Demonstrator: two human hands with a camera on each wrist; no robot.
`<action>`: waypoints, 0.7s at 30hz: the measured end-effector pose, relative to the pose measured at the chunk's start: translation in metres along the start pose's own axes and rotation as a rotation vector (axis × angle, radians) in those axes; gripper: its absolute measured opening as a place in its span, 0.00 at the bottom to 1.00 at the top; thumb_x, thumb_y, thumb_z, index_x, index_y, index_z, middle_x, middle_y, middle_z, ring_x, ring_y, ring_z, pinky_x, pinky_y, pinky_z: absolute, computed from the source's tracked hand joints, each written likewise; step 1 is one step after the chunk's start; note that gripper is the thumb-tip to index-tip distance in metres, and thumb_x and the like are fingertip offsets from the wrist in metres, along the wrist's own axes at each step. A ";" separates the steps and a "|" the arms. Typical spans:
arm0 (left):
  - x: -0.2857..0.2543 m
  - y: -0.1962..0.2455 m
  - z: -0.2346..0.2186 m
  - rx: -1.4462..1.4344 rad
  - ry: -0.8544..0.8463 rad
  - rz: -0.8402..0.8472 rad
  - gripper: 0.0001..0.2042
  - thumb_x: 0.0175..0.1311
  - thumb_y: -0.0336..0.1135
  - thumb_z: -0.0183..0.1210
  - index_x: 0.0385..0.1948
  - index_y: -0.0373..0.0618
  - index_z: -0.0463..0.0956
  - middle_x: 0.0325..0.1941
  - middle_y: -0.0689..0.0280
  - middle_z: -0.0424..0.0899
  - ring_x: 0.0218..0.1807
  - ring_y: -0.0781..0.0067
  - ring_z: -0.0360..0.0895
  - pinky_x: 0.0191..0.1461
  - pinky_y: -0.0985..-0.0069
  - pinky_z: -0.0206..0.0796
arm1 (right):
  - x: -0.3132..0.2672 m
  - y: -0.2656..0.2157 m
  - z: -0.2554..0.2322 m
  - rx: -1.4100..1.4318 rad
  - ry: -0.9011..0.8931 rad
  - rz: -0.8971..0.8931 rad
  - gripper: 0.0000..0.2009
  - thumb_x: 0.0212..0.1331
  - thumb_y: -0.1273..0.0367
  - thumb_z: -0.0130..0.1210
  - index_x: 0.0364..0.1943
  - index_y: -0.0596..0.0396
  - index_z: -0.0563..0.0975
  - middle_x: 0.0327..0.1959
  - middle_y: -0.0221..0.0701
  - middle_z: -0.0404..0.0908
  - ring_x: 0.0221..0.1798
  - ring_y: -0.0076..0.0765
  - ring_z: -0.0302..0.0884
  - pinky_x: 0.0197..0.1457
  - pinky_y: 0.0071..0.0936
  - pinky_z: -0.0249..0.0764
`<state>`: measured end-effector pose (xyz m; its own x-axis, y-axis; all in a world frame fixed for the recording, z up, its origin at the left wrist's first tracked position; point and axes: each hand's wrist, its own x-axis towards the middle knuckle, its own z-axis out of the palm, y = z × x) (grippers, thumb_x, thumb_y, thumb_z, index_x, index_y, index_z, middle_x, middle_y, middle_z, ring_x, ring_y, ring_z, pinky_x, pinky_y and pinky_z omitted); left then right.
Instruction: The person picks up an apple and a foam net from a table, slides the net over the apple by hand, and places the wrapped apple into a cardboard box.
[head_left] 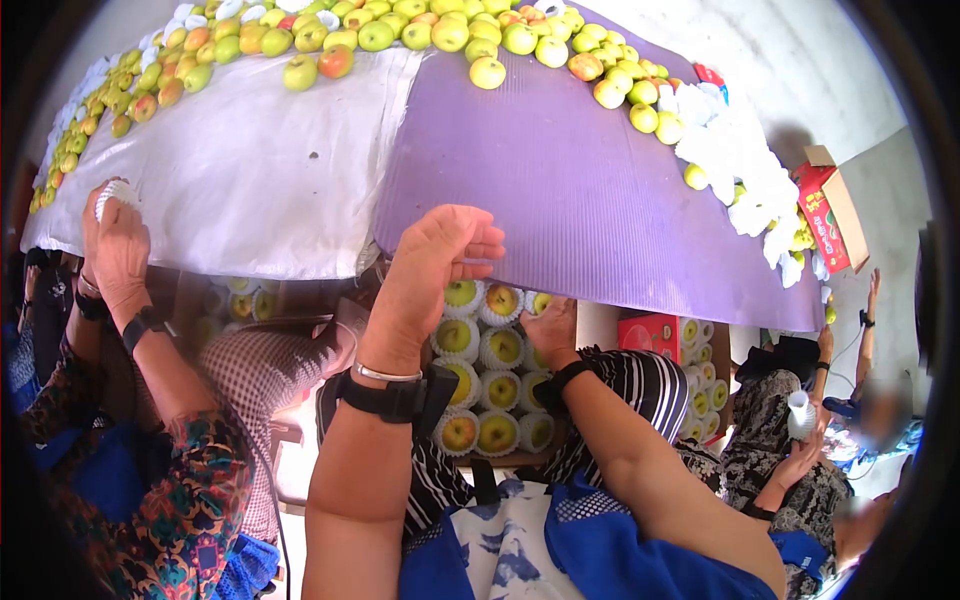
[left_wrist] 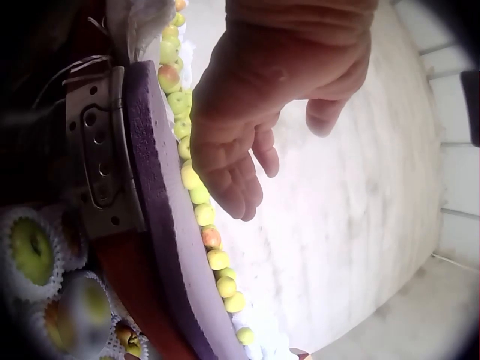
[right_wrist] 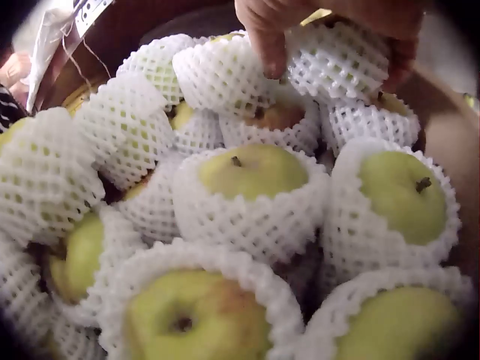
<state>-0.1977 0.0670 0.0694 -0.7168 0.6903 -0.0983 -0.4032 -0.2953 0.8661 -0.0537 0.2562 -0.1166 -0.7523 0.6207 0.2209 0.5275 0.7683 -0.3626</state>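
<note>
My left hand [head_left: 440, 265] hangs over the near edge of the purple mat [head_left: 560, 200], its fingers loosely bent and holding nothing; the left wrist view shows the same empty hand [left_wrist: 274, 82]. Below, a box of apples in white foam nets [head_left: 500, 347] stands between the legs. At its far right corner my right hand [head_left: 553, 328] reaches in. In the right wrist view that hand [right_wrist: 337, 19] grips a netted apple [right_wrist: 337, 64] from above, thumb and fingers on either side, against other netted apples [right_wrist: 255, 176].
Loose apples [head_left: 376, 36] line the far edge of the table, with white nets [head_left: 735, 150] heaped at the right. A white sheet [head_left: 270, 170] covers the left part. People sit on both sides; another hand [head_left: 122, 250] holds a netted item. A red box [head_left: 650, 335] stands right.
</note>
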 end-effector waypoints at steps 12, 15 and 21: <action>0.002 -0.004 0.004 -0.017 -0.021 -0.015 0.13 0.65 0.41 0.47 0.39 0.42 0.73 0.38 0.61 0.79 0.41 0.69 0.77 0.44 0.74 0.68 | -0.013 0.007 -0.019 0.203 -0.122 -0.042 0.40 0.36 0.70 0.65 0.59 0.60 0.57 0.60 0.50 0.56 0.62 0.58 0.52 0.64 0.42 0.54; 0.002 -0.003 0.007 0.007 -0.020 -0.028 0.12 0.65 0.41 0.47 0.39 0.42 0.73 0.38 0.61 0.79 0.41 0.70 0.77 0.44 0.75 0.68 | -0.014 0.011 -0.016 0.191 -0.119 -0.058 0.34 0.38 0.70 0.64 0.56 0.58 0.63 0.58 0.48 0.61 0.60 0.56 0.57 0.63 0.41 0.57; 0.000 -0.001 0.010 0.056 0.014 -0.041 0.12 0.64 0.41 0.48 0.39 0.42 0.73 0.37 0.62 0.79 0.41 0.70 0.77 0.44 0.74 0.68 | -0.006 -0.001 -0.021 0.191 -0.218 0.039 0.29 0.44 0.64 0.62 0.53 0.57 0.67 0.55 0.45 0.65 0.57 0.53 0.62 0.61 0.40 0.60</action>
<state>-0.1911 0.0741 0.0734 -0.7082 0.6919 -0.1408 -0.4005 -0.2294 0.8871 -0.0411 0.2549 -0.0988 -0.8109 0.5850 0.0109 0.4893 0.6882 -0.5357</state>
